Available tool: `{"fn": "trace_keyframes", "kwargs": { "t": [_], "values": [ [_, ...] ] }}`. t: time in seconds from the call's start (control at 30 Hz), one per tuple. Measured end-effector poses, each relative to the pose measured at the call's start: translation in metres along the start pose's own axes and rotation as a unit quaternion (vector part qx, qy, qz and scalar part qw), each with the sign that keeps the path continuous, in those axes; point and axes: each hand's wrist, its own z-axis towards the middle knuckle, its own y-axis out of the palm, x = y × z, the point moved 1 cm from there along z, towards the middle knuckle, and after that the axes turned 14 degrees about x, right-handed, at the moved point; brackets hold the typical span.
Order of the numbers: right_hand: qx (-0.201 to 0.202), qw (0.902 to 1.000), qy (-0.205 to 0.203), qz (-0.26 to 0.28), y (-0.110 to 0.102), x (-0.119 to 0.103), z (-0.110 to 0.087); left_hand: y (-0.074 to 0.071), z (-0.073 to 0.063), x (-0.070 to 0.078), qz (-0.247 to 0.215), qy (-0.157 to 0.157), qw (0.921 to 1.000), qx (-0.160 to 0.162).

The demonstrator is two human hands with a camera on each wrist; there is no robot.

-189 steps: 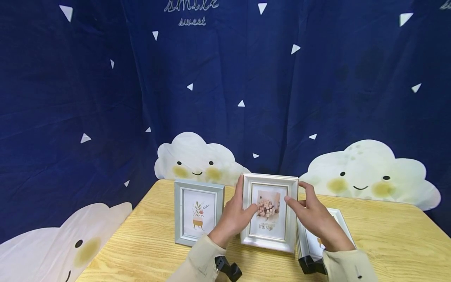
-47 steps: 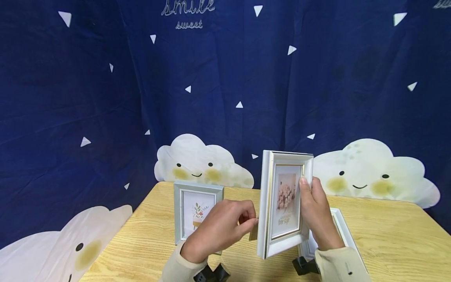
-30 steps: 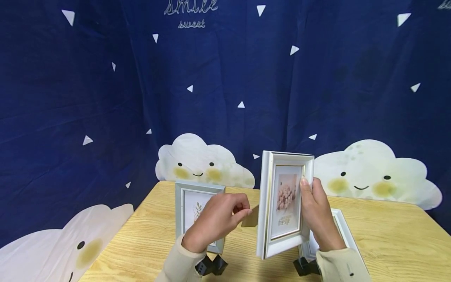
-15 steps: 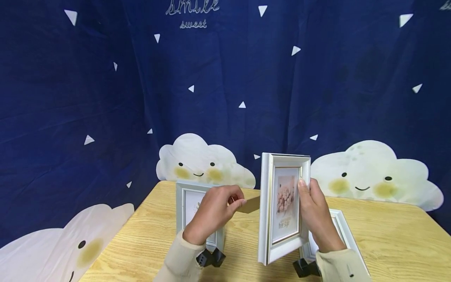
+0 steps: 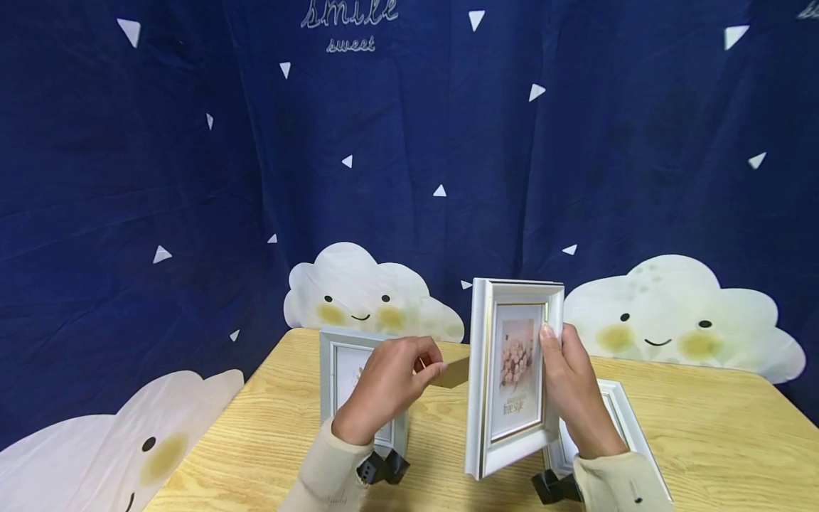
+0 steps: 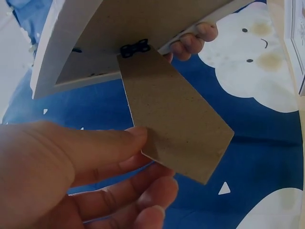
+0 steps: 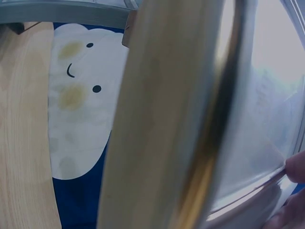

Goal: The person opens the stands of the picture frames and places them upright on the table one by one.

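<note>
A white photo frame (image 5: 480, 384) with a gold inner line and a pink flower print is held up above the table, turned partly sideways. My right hand (image 5: 572, 384) grips its right edge, thumb on the front and fingers behind. Behind the frame, a brown cardboard stand leg (image 6: 176, 114) swings out from a dark metal hinge (image 6: 135, 48). My left hand (image 5: 393, 380) pinches the corner of this leg between thumb and fingers. In the right wrist view, the photo frame (image 7: 157, 119) fills the middle, with fingertips of the right hand (image 7: 295, 171) at its edge.
A grey-blue photo frame (image 5: 327, 377) stands upright behind my left hand. Another white photo frame (image 5: 630, 423) leans back, partly hidden by my right forearm. The wooden table (image 5: 716, 419) ends at a dark blue curtain (image 5: 409, 227) printed with clouds.
The white photo frame has been lifted and turned sideways from facing me. My left hand let go of its edge, took the stand leg and drew it outward, left and up.
</note>
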Motion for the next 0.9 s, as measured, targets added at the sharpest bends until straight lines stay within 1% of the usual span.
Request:
{"fn": "trace_keyframes", "kwargs": {
  "t": [0.13,0.27,0.33,0.4,0.53,0.63,0.77,0.9],
  "values": [
    [0.005,1.0000,-0.002,-0.003,0.000,0.000,0.000,-0.002,-0.001,0.001,0.004,0.004,1.0000,-0.003],
    [0.006,1.0000,-0.002,-0.006,0.000,0.000,-0.001,-0.006,-0.001,0.005,-0.009,-0.003,0.9999,0.008],
    [0.003,0.9999,-0.003,-0.009,0.001,0.000,-0.001,-0.009,-0.001,0.008,-0.031,-0.008,0.9993,0.019],
    [0.000,0.9999,-0.002,-0.011,0.001,0.000,-0.001,-0.012,-0.002,0.012,-0.064,-0.013,0.9973,0.033],
    [-0.006,0.9999,-0.004,-0.010,0.002,0.001,0.000,-0.019,-0.002,0.020,-0.134,-0.019,0.9888,0.062],
    [-0.013,0.9998,-0.009,-0.007,0.004,0.002,0.000,-0.023,-0.002,0.026,-0.164,-0.017,0.9831,0.080],
    [-0.023,0.9994,-0.019,-0.014,0.005,0.004,-0.001,-0.026,-0.002,0.030,-0.170,-0.014,0.9807,0.095],
    [-0.027,0.9990,-0.028,-0.024,0.007,0.005,-0.001,-0.026,-0.002,0.030,-0.162,-0.017,0.9807,0.108]
  ]
}}
